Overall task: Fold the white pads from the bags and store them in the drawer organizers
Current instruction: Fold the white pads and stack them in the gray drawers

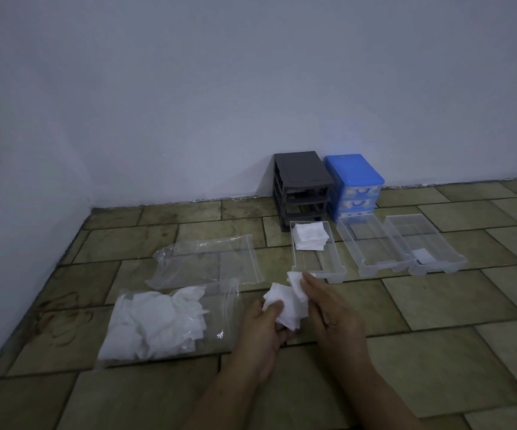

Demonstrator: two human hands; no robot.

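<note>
White pads [286, 305] sit between both hands, just above the floor: judged light, limp, easily creased, best pinched at edges. Left hand [263, 328] grips the bunch with curled fingers. Right hand [328, 308] pinches a pad's far corner, fingers nearly straight. Clear drawer [325, 262] lies just beyond.

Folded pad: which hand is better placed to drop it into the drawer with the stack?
Right. The right hand pinches the pad at its far edge, close to the near end of the clear drawer holding the stack. The left hand grips the remaining pads, nearer the full bag.
</note>
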